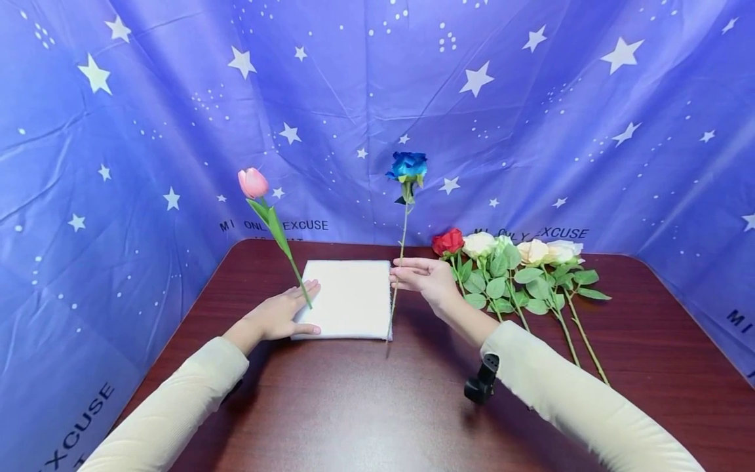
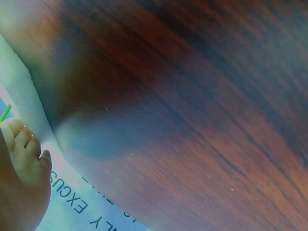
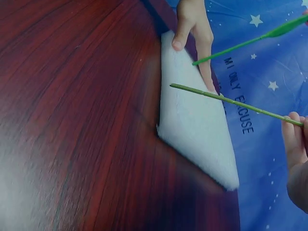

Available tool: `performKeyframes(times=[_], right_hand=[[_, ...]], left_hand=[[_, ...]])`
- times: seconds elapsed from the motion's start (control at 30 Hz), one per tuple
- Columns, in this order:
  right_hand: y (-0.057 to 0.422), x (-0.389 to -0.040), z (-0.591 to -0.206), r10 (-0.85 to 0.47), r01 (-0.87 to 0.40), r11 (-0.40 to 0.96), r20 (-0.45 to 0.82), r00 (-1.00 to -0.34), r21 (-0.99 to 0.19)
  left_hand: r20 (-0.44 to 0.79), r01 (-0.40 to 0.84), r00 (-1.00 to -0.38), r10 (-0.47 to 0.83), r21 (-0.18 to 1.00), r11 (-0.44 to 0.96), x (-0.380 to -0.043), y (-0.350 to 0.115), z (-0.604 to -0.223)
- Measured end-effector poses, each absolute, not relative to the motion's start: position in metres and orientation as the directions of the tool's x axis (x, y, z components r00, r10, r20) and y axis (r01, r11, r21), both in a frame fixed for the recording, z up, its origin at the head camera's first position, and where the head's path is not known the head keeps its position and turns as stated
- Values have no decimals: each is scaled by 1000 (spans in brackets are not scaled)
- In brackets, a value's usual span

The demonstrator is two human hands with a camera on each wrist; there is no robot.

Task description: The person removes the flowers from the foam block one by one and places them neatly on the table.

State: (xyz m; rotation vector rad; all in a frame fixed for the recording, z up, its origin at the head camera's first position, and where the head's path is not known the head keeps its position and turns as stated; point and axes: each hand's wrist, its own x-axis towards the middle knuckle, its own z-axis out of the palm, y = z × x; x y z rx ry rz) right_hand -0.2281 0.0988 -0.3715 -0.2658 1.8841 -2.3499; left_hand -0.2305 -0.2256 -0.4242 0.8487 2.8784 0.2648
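Observation:
A white foam block [image 1: 354,298] lies flat on the table. My left hand [image 1: 281,314] rests on its left side, fingers stretched out and thumb apart. Close to those fingers, a pink tulip [image 1: 253,183] stands with its stem's lower end at the block, leaning left. My right hand [image 1: 433,282] pinches the stem of a blue rose [image 1: 408,167] between thumb and fingers, holding the flower upright. The bare lower end of the rose stem [image 3: 207,93] hangs free above the block in the right wrist view. The left wrist view shows only part of the left hand [image 2: 26,168].
Several roses lie on the table at the right: a red rose [image 1: 447,242], with white and cream ones [image 1: 533,252] beside it. A starry blue cloth [image 1: 366,78] hangs behind and at both sides of the dark wooden table [image 1: 330,406].

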Motion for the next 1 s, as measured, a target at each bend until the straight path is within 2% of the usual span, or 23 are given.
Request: performKeyframes(times=[0.57, 1.0], right_hand=[[146, -222, -392, -272, 142, -122, -105, -957, -982], [163, -216, -412, -299, 100, -48, -81, -951, -994]], left_hand=[[-64, 536, -829, 556, 196, 821, -230, -226, -424], [-61, 540, -826, 561, 201, 817, -229, -224, -423]])
